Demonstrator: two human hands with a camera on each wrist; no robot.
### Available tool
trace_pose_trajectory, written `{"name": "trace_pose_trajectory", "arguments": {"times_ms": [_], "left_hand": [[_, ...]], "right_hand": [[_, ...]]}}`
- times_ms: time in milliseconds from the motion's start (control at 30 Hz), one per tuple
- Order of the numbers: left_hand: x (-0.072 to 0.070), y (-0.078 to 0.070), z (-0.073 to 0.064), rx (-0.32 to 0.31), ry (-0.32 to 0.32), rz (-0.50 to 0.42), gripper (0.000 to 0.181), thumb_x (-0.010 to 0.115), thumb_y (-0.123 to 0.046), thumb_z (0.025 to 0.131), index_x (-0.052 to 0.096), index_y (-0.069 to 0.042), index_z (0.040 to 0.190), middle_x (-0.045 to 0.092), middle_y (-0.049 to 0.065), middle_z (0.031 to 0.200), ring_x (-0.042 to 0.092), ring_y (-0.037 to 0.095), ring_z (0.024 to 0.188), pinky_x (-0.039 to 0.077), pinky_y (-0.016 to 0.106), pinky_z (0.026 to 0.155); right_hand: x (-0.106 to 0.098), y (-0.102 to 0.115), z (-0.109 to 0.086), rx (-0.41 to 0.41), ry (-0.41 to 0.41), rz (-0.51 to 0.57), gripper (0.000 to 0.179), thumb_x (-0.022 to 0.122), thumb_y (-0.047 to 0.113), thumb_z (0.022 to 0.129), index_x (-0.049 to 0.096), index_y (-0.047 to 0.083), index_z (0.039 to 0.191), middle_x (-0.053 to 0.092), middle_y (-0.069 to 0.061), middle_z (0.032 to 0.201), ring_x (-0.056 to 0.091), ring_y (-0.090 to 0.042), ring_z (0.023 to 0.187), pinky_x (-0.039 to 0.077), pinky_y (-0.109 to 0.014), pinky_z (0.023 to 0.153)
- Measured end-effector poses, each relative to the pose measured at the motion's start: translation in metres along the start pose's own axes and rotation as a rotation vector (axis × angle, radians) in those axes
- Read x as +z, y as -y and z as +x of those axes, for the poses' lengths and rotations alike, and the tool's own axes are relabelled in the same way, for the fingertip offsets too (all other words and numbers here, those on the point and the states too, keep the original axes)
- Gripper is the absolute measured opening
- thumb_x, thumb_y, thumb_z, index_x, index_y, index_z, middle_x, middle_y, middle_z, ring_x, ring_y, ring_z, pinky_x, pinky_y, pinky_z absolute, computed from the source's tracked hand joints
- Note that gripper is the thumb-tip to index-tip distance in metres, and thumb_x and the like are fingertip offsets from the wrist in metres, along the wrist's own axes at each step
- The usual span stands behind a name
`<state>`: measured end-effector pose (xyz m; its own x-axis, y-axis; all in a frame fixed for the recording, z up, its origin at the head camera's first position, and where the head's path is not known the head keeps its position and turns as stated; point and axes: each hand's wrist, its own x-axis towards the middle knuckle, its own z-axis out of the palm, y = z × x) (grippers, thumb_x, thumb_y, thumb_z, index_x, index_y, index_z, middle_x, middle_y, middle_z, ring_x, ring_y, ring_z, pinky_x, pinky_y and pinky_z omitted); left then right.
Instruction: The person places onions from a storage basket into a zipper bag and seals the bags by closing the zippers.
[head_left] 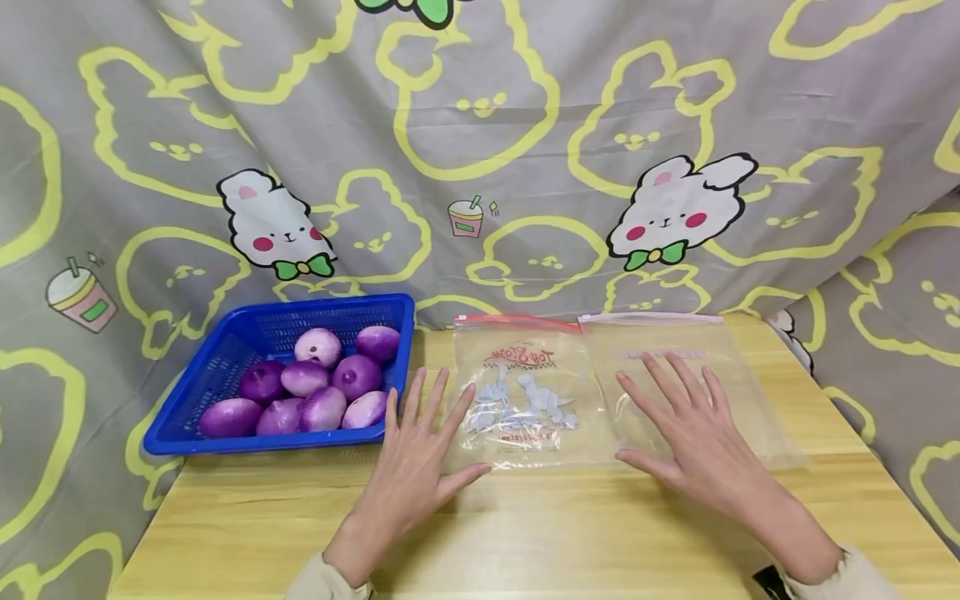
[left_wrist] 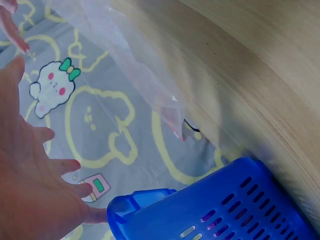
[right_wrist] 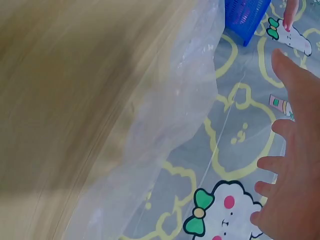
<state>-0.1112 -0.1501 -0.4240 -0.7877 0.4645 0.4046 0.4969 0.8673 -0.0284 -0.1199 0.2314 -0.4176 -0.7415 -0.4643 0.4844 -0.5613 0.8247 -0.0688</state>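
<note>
My left hand (head_left: 412, 462) is held over the table with its fingers spread and straight, between a blue basket (head_left: 217, 333) and a printed zip bag (head_left: 525, 454). Its little finger overlaps the basket's right rim in the head view; in the left wrist view the left hand (left_wrist: 40, 175) has its little fingertip right at the basket wall (left_wrist: 215, 205). Spread likewise, my right hand (head_left: 697, 442) hovers over a second, plainer clear zip bag (head_left: 750, 408). Neither hand holds anything. Several purple onions (head_left: 356, 377) lie in the basket.
Both bags lie flat side by side on the wooden table (head_left: 525, 533), zip edges towards the back. Behind the table hangs a grey cartoon curtain (head_left: 450, 275). A small black object (head_left: 771, 582) shows by the right sleeve (head_left: 843, 579).
</note>
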Motion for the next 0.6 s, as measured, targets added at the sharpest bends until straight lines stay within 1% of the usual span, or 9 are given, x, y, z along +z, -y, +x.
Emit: {"name": "trace_pose_trajectory", "arguments": {"times_ms": [133,233,300,433,500,600], "left_hand": [[0.0,-0.001,0.001,-0.014,0.02,0.005,0.091,0.029,-0.082,0.089,0.02,-0.026,0.16,0.007,0.013,0.166,0.008,0.043,0.15,0.011,0.074,0.11],[0.002,-0.001,0.001,-0.015,0.018,-0.003,0.09,0.028,-0.082,0.09,0.019,-0.026,0.16,0.008,0.013,0.166,0.009,0.043,0.15,0.012,0.073,0.11],[0.003,-0.001,0.001,-0.01,0.004,-0.013,0.09,0.03,-0.081,0.09,0.021,-0.025,0.16,0.011,0.014,0.166,0.012,0.043,0.15,0.013,0.073,0.11],[0.005,-0.001,0.002,-0.002,-0.01,-0.034,0.089,0.033,-0.079,0.091,0.024,-0.024,0.159,0.012,0.014,0.166,0.011,0.042,0.15,0.015,0.074,0.109],[0.005,-0.001,0.002,0.002,-0.008,-0.035,0.088,0.032,-0.079,0.091,0.024,-0.024,0.159,0.011,0.014,0.166,0.009,0.041,0.151,0.015,0.074,0.109],[0.005,-0.001,0.003,0.007,0.007,-0.041,0.087,0.034,-0.077,0.092,0.024,-0.024,0.159,0.009,0.013,0.166,0.006,0.039,0.151,0.015,0.073,0.11]], "right_hand": [[-0.004,-0.01,-0.003,0.029,0.016,0.014,0.089,0.07,0.059,0.082,0.036,0.023,0.155,0.02,-0.013,0.164,0.015,-0.042,0.148,0.003,-0.066,0.115],[-0.007,-0.018,-0.005,0.069,0.028,0.02,0.087,0.07,0.056,0.084,0.034,0.022,0.156,0.021,-0.015,0.163,0.015,-0.043,0.148,0.002,-0.066,0.115],[-0.01,-0.026,-0.007,0.1,0.034,0.017,0.087,0.07,0.055,0.085,0.033,0.022,0.156,0.02,-0.016,0.163,0.014,-0.043,0.148,0.0,-0.066,0.116],[-0.015,-0.041,-0.009,0.149,0.045,0.017,0.085,0.069,0.05,0.089,0.029,0.022,0.158,0.02,-0.018,0.163,0.014,-0.043,0.148,-0.001,-0.065,0.116],[-0.017,-0.049,-0.011,0.168,0.041,0.033,0.083,0.068,0.046,0.091,0.028,0.021,0.158,0.021,-0.019,0.162,0.015,-0.044,0.147,0.0,-0.065,0.116],[-0.021,-0.061,-0.012,0.198,0.019,0.056,0.079,0.067,0.041,0.093,0.028,0.019,0.158,0.025,-0.022,0.16,0.02,-0.046,0.144,0.006,-0.066,0.115]]}}
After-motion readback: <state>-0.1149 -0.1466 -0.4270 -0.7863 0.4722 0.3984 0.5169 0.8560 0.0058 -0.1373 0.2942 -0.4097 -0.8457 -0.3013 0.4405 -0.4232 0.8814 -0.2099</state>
